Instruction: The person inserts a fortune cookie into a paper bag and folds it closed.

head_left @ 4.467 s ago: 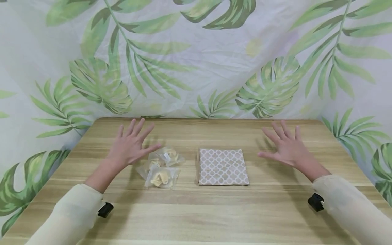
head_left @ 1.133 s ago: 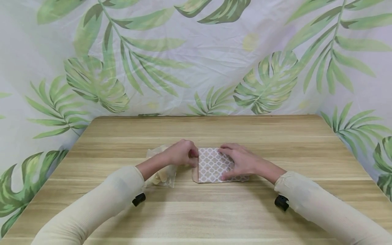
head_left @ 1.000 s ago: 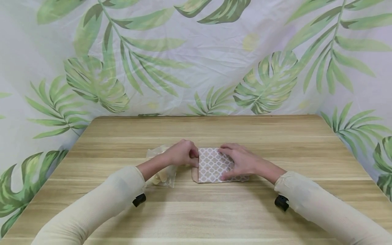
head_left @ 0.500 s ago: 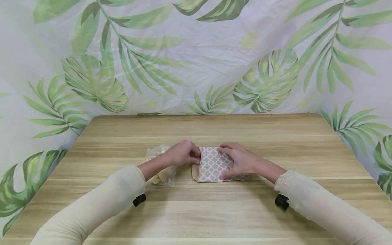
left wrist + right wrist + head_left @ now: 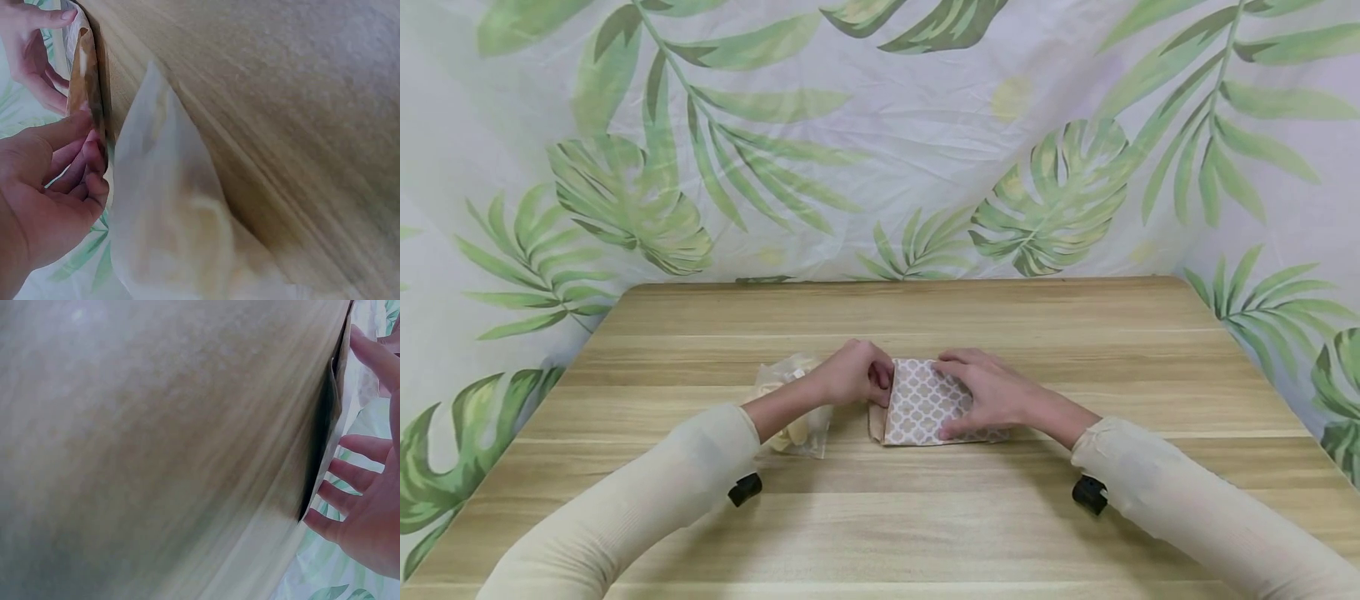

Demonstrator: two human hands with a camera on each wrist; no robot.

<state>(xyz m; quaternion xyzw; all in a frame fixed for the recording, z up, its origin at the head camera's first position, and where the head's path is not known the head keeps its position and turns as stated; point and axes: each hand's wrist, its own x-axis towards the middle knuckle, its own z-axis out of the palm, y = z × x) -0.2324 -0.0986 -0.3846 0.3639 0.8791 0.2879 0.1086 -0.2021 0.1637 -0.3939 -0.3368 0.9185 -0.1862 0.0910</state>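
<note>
A flat paper bag [image 5: 916,408] with a white lattice print lies mid-table, its opened brown edge facing left. My left hand [image 5: 853,373] pinches that edge between thumb and curled fingers; the left wrist view shows the brown paper [image 5: 81,78] at its fingertips. From the other side, my right hand [image 5: 998,392] rests on the bag with thumb and fingers spread. In the right wrist view, the fingertips of the right hand [image 5: 365,500] touch the bag's edge. Clear packets [image 5: 795,433] with pale yellow pieces lie beneath the left forearm, partly hidden by it.
The wooden table [image 5: 910,533] reaches back to a leaf-printed cloth [image 5: 910,150]. A black wrist camera [image 5: 745,489] hangs under the left sleeve, and another camera [image 5: 1088,495] under the right sleeve. One packet [image 5: 175,212] looms close in the left wrist view.
Both hands, earlier spread above the table, have come in to the bag. Its left side has been opened out. Over the last second the left hand shifts slightly right; the right hand stays.
</note>
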